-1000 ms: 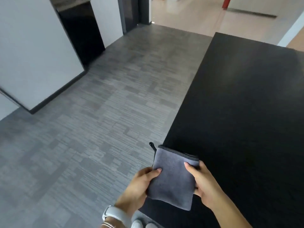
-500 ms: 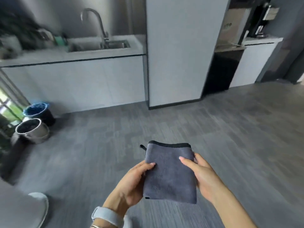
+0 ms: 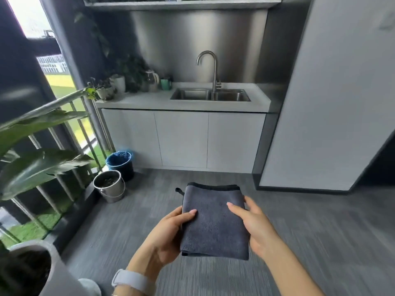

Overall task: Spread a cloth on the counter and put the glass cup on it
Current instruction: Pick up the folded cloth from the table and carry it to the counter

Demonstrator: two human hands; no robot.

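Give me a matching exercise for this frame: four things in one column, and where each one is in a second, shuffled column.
Things:
1. cloth
2. tap
3. steel bucket
4. watch

Places:
A. on the floor by the railing
B. on the left wrist
C. folded, held between both hands
D. on the counter, over the sink

Pairs: 1-C, 2-D, 3-A, 4-B. The left hand and right hand grip the cloth's opposite edges.
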